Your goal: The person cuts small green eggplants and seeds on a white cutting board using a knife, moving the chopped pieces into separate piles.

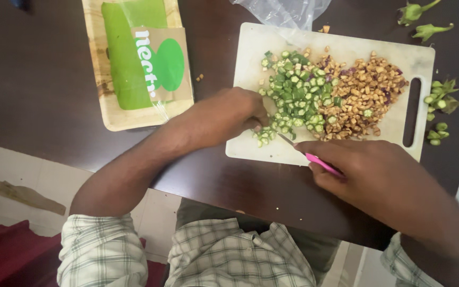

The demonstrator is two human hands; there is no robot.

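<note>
right hand [378, 175] grips pink-handled knife [320, 162], blade mostly hidden | left hand [229, 114] curled, grasp unclear

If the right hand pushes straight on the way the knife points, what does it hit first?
Probably the left hand: the knife in the right hand points up-left at its fingertips, past a few okra slices on the cutting board.

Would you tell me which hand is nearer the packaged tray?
Left. The left hand lies just right of the packaged tray; the right hand holds the pink-handled knife farther right.
</note>
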